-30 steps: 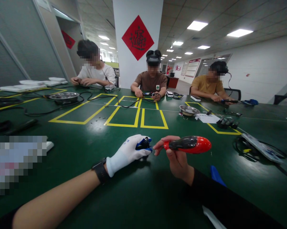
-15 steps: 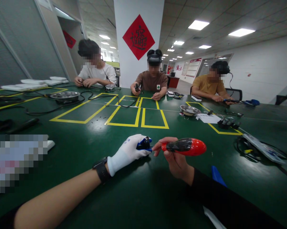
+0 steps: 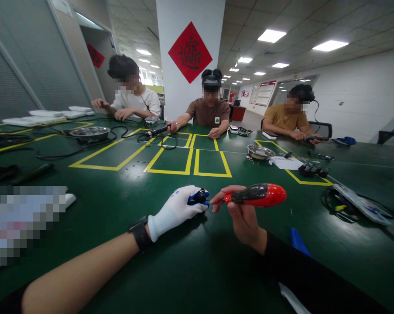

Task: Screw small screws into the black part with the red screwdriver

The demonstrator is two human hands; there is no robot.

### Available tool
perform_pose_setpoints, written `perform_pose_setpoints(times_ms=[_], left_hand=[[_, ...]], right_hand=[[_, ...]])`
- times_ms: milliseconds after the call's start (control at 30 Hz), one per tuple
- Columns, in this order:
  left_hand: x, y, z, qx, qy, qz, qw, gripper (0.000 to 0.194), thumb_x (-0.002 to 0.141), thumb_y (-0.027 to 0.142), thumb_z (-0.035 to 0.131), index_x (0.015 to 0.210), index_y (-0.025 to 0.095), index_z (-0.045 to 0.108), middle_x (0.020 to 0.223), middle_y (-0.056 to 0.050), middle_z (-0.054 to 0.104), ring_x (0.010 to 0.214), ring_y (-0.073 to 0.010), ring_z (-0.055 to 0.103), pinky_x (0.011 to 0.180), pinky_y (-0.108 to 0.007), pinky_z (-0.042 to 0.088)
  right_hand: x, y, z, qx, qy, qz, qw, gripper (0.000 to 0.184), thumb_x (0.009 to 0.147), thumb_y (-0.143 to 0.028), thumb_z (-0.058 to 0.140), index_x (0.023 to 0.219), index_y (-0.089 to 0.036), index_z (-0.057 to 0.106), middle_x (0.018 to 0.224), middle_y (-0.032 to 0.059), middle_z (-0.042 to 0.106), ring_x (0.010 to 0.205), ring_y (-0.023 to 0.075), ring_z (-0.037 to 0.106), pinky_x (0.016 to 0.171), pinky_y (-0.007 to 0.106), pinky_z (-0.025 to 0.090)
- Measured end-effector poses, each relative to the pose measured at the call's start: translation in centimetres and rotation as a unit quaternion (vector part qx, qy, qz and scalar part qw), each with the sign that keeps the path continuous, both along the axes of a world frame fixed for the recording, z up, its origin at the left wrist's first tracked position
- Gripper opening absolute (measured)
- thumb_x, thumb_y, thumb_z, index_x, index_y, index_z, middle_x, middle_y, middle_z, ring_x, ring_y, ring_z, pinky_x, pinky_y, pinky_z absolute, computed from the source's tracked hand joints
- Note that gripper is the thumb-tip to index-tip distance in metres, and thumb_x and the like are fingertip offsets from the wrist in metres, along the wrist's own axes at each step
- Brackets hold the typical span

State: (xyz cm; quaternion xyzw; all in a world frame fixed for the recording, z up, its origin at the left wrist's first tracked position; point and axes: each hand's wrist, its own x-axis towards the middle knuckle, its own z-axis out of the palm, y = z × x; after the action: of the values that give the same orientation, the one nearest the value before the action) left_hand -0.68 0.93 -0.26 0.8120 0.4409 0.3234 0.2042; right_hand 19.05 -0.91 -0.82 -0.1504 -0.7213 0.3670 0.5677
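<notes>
My left hand [image 3: 179, 206], in a white glove with blue showing at the fingers, is closed around a small black part [image 3: 201, 197] with a round metal top. Most of that part is hidden by the glove. Bare fingers of my right hand [image 3: 244, 222] grip a screwdriver [image 3: 260, 195] with a red and black handle, held roughly level. Its shaft points left at the black part and is mostly covered by my fingers. Whether the tip touches the part I cannot tell.
A blue object [image 3: 299, 242] lies beside my right forearm. Metal bowls [image 3: 260, 151] stand farther off, near black parts [image 3: 314, 169] and a white sheet [image 3: 286, 162]. A coiled cable [image 3: 339, 207] is at right. Three people sit across the green table [image 3: 118, 279].
My right hand and the screwdriver have shifted slightly right, with the handle's end a little higher. Across the table, the middle person's hand has moved left with a dark tool.
</notes>
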Motion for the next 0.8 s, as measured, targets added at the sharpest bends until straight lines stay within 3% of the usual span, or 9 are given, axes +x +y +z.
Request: perform_pose_setpoints(times_ms=[133, 300, 433, 533, 667, 800], left_hand=[[0.1, -0.2, 0.1, 0.001, -0.001, 0.002, 1.0, 0.017, 0.08, 0.034, 0.061, 0.084, 0.018, 0.063, 0.083, -0.001, 0.064, 0.078, -0.0174, 0.058, 0.071, -0.027, 0.043], [0.2, -0.1, 0.0, -0.003, -0.006, 0.015, 1.0, 0.02, 0.078, 0.035, 0.062, 0.09, 0.018, 0.064, 0.087, -0.002, 0.065, 0.081, -0.0189, 0.059, 0.073, -0.028, 0.044], [0.1, 0.0, 0.1, -0.004, 0.007, 0.023, 1.0, 0.021, 0.078, 0.036, 0.062, 0.089, 0.018, 0.064, 0.087, -0.002, 0.065, 0.081, -0.0187, 0.059, 0.072, -0.027, 0.044], [0.1, 0.0, 0.1, -0.002, 0.015, 0.027, 1.0, 0.021, 0.078, 0.037, 0.063, 0.086, 0.017, 0.063, 0.085, -0.002, 0.065, 0.08, -0.0187, 0.059, 0.071, -0.027, 0.043], [0.1, 0.0, 0.0, -0.004, 0.011, 0.024, 1.0, 0.022, 0.079, 0.038, 0.062, 0.088, 0.018, 0.063, 0.086, -0.002, 0.065, 0.079, -0.0185, 0.059, 0.07, -0.027, 0.043], [0.1, 0.0, -0.1, -0.008, 0.004, 0.02, 1.0, 0.023, 0.079, 0.038, 0.062, 0.091, 0.018, 0.064, 0.087, -0.002, 0.065, 0.08, -0.0186, 0.059, 0.072, -0.028, 0.044]], right_hand=[[-0.5, 0.1, 0.9, -0.078, 0.053, 0.017, 0.995, 0.021, 0.091, -0.027, 0.055, 0.111, -0.021, 0.052, 0.088, 0.0032, 0.065, 0.07, 0.0153, 0.065, 0.065, 0.034, 0.055], [-0.6, 0.5, 1.4, -0.154, 0.111, 0.002, 0.982, 0.013, 0.085, -0.026, 0.063, 0.091, -0.021, 0.052, 0.07, -0.0042, 0.061, 0.051, 0.012, 0.062, 0.048, 0.026, 0.053], [-0.4, 0.7, 1.3, -0.186, 0.124, 0.035, 0.974, 0.018, 0.09, -0.03, 0.055, 0.106, -0.022, 0.052, 0.084, 0.0, 0.064, 0.063, 0.0147, 0.067, 0.06, 0.033, 0.057], [-0.5, 0.6, 1.4, -0.189, 0.12, 0.035, 0.974, 0.022, 0.092, -0.031, 0.052, 0.111, -0.021, 0.051, 0.093, 0.0035, 0.065, 0.07, 0.0145, 0.067, 0.069, 0.034, 0.056], [-0.6, 0.4, 1.4, -0.142, 0.135, -0.037, 0.98, 0.016, 0.09, -0.028, 0.056, 0.102, -0.02, 0.05, 0.085, 0.0015, 0.067, 0.061, 0.0126, 0.064, 0.06, 0.029, 0.053], [-0.5, 0.4, 1.4, -0.129, 0.175, -0.089, 0.972, 0.013, 0.092, -0.029, 0.051, 0.102, -0.021, 0.048, 0.083, 0.0006, 0.068, 0.061, 0.0126, 0.063, 0.061, 0.03, 0.051]])
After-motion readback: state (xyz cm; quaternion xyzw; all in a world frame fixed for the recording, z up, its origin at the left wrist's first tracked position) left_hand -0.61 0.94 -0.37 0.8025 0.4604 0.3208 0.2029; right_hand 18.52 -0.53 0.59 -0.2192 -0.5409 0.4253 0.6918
